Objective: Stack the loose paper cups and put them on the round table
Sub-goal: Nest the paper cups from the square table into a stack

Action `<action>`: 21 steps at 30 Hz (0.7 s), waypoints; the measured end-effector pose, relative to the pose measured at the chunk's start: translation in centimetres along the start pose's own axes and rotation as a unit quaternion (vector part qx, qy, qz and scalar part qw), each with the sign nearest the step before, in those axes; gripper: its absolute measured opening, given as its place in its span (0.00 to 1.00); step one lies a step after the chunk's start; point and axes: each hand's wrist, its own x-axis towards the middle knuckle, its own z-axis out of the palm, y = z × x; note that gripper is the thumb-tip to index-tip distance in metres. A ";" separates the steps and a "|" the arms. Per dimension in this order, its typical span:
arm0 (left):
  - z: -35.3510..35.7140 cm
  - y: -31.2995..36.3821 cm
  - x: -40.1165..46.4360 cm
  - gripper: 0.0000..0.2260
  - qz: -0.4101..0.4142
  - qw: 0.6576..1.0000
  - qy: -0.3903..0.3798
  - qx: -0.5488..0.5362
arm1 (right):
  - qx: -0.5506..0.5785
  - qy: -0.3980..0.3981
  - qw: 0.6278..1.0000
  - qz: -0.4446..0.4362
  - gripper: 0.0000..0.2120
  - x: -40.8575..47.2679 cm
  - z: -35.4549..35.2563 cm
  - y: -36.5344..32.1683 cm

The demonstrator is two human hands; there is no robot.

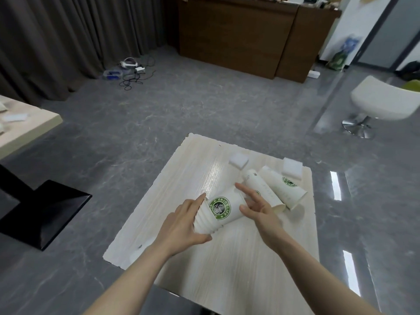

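Left hand (181,221) around cup stack (218,211), right hand (256,204) beside.

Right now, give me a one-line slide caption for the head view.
Left hand grips a stack of nested paper cups as right hand touches it; two loose cups lie on the square table.

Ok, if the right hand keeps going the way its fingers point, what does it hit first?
Probably the stack of cups gripped by the left hand. The right hand has its fingers spread toward the stack's narrow end, seemingly almost touching it, though depth is unclear.
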 end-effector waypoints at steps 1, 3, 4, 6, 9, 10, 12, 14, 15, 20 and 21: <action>0.1 0.1 0.1 0.48 0.003 1.000 -0.003 0.001 | 0.002 0.001 1.000 0.004 0.24 -0.1 0.3 0.1; 0.3 0.3 0.3 0.48 0.009 1.000 -0.010 0.002 | 0.006 0.001 1.000 0.010 0.24 -0.4 0.7 0.5; 0.4 0.3 0.4 0.49 0.012 1.000 -0.014 0.003 | 0.008 -0.001 1.000 0.013 0.24 -0.5 0.9 0.6; 0.6 0.5 0.6 0.50 0.017 1.000 -0.020 0.005 | 0.010 -0.004 1.000 0.016 0.24 -0.7 1.3 0.9; 1.0 0.8 0.9 0.50 0.019 1.000 -0.024 -0.002 | 0.005 -0.010 1.000 0.015 0.23 -1.1 1.7 1.2; 1.1 0.9 1.0 0.50 0.021 0.999 -0.027 -0.004 | 0.004 -0.011 1.000 0.014 0.23 -1.2 1.9 1.2; 1.5 1.2 1.2 0.50 0.024 0.999 -0.033 -0.006 | 0.005 -0.008 1.000 0.015 0.22 -1.5 2.1 1.5; 1.8 1.6 1.4 0.51 0.027 0.999 -0.038 -0.011 | 0.004 -0.002 1.000 0.018 0.22 -1.7 2.2 1.8; 1.9 1.8 1.6 0.52 0.028 0.999 -0.040 -0.013 | 0.003 0.001 1.000 0.019 0.22 -1.9 2.2 1.9; 2.3 2.7 2.3 0.50 0.048 0.997 -0.053 -0.008 | 0.006 0.008 1.000 0.025 0.23 -2.3 2.2 2.4; 2.4 2.9 2.4 0.49 0.050 0.997 -0.053 -0.012 | 0.003 0.004 1.000 0.025 0.23 -2.4 2.3 2.5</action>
